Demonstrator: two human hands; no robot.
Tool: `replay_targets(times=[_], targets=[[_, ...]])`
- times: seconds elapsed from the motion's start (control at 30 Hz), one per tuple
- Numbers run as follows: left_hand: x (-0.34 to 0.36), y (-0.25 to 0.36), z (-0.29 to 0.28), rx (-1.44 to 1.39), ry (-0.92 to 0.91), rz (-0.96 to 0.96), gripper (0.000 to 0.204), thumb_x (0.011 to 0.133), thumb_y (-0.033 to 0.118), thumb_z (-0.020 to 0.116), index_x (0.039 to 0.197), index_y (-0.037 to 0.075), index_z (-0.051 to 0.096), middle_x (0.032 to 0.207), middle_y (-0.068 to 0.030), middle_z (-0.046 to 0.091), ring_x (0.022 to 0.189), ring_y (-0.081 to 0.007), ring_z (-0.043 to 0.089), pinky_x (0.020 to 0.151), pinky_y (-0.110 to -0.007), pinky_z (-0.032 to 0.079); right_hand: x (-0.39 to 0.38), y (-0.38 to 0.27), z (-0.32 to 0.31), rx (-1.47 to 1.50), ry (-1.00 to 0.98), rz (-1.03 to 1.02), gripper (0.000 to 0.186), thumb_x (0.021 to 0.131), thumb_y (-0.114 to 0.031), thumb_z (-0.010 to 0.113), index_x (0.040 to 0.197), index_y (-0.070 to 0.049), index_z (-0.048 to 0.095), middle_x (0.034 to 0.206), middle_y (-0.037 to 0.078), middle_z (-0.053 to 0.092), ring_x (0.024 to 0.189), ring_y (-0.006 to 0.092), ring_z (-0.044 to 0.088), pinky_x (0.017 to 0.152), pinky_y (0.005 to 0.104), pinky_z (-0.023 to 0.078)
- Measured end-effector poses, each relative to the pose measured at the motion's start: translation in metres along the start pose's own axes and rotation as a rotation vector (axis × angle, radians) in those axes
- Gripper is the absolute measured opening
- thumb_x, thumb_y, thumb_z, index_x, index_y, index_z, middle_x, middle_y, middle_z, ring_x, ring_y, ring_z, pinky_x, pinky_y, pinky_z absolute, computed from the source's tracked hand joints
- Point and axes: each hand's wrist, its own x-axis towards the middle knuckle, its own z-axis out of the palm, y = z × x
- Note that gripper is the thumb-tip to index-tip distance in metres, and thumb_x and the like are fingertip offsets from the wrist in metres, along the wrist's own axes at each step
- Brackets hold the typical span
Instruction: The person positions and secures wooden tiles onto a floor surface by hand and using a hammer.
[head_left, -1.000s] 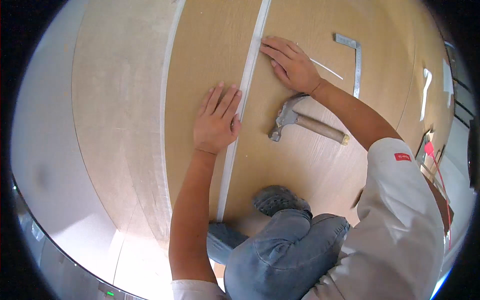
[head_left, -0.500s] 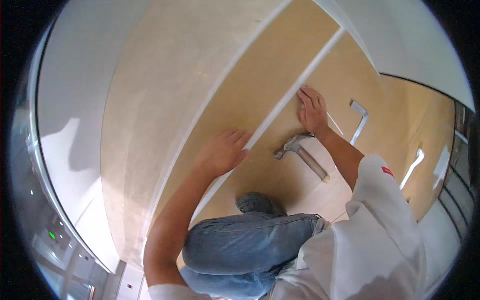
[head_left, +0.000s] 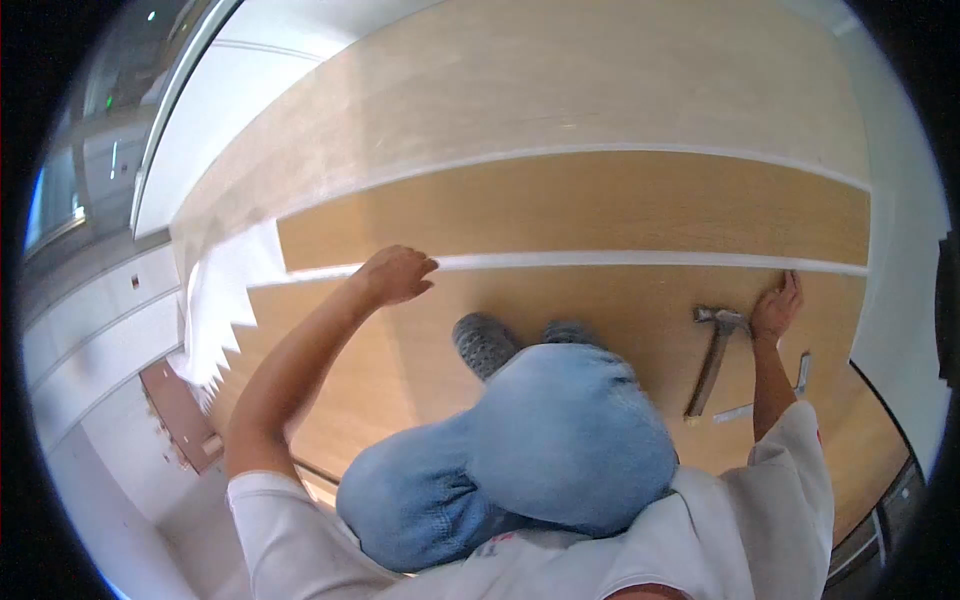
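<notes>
A wood-look plank (head_left: pixel 580 205) lies across the floor, with a narrow white strip (head_left: pixel 600 259) along its near edge. My left hand (head_left: pixel 397 274) is over this strip left of centre, fingers slightly bent and thumb apart, with nothing seen in it. Far to the right, my right hand (head_left: pixel 777 308) rests open near the strip's right end, fingers stretched toward it. Just left of that hand lies a claw hammer (head_left: pixel 712 365), head away from me. A bent metal bar (head_left: pixel 803 370) lies under my right forearm, which hides its middle.
Beyond the plank stretches a paler floor surface (head_left: pixel 600 110). White sheeting (head_left: pixel 225 280) with a stepped edge shows at the left. A white wall (head_left: pixel 905 260) closes the right side. My bent knees (head_left: pixel 570 440) and grey shoes (head_left: pixel 487 345) occupy the near middle.
My view has swung round, so the strip now runs nearly level. My hands are much farther apart along it, the right near the wall. The hammer and bar remain on the floor.
</notes>
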Motion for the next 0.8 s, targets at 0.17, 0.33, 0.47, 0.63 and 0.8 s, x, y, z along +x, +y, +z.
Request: replay_targets(times=[0.17,0.33,0.47,0.63,0.8], targets=[[0.031,-0.023,0.086,-0.200,0.333,0.010,0.044,0.092,0.028,0.065,0.129,0.006,0.061,0.126,-0.0170,0.064,0.120,-0.0368,0.057,0.103,-0.047,0.046,0.003,0.008,0.000,-0.075,0.050,-0.295,0.041,0.102,-0.021,0.046,0.137,-0.001,0.052,0.141,0.022,0.051,0.131,0.0385,0.045,0.110,0.0485,0.036],[0.102,-0.065,0.080,-0.344,0.863,0.058,0.062,0.083,0.022,0.074,0.139,0.006,0.051,0.138,-0.0199,0.053,0.125,-0.0402,0.051,0.105,-0.049,0.044,0.039,0.034,0.006,-0.246,-0.196,-0.124,0.041,0.097,-0.012,0.053,0.135,0.003,0.052,0.134,0.023,0.055,0.122,0.0437,0.052,0.105,0.0513,0.040],[0.115,-0.054,0.044,-0.331,0.869,-0.169,0.053,0.073,0.021,0.078,0.120,0.005,0.059,0.124,-0.0161,0.055,0.119,-0.0352,0.053,0.103,-0.046,0.046,0.096,-0.014,-0.017,-0.107,-0.468,-0.087,0.043,0.098,-0.014,0.054,0.139,0.000,0.050,0.139,0.023,0.053,0.126,0.0426,0.050,0.108,0.0502,0.041],[0.131,-0.061,0.012,-0.220,0.915,-0.188,0.078,0.052,0.029,0.093,0.117,0.003,0.059,0.121,-0.0160,0.054,0.119,-0.0356,0.051,0.102,-0.048,0.045,0.158,-0.088,0.014,-0.162,-0.522,-0.415,0.043,0.099,-0.013,0.055,0.140,-0.001,0.050,0.141,0.022,0.053,0.135,0.0391,0.046,0.112,0.0471,0.038],[0.142,-0.073,0.032,-0.226,0.940,-0.184,0.086,0.051,0.031,0.093,0.123,0.004,0.055,0.124,-0.0146,0.052,0.119,-0.0343,0.048,0.099,-0.052,0.043,0.191,-0.225,0.026,-0.076,-0.617,-0.599,0.040,0.098,-0.012,0.055,0.136,-0.002,0.052,0.137,0.022,0.054,0.129,0.0407,0.048,0.112,0.0459,0.039]])
